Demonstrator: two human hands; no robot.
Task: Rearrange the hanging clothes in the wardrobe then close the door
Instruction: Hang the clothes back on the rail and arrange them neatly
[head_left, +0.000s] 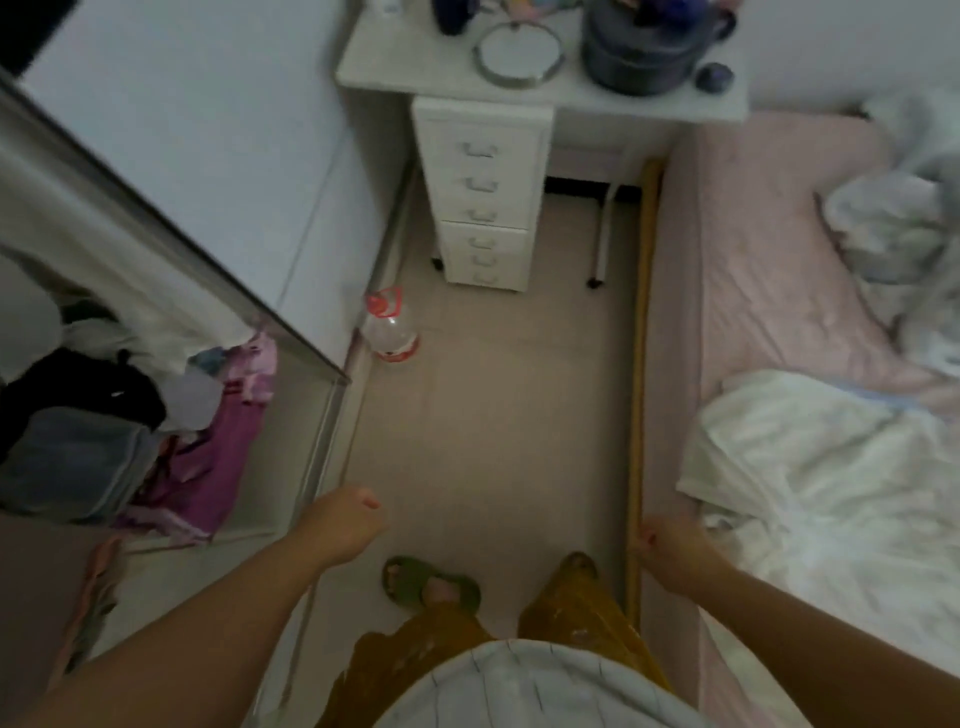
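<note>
Both the left hand (349, 522) and the right hand (670, 551) hang loosely curled, holding nothing. A water bottle (390, 328) stands on the floor beside the wardrobe door (171, 171); folded clothes (130, 421) lie inside.

The left hand (347, 525) and right hand (670, 551) hang with curled fingers, holding nothing, above the floor (493, 415). Folded clothes (156, 431) lie in the open wardrobe (311, 415) on the left; a bed (779, 286) runs along the right.
</note>
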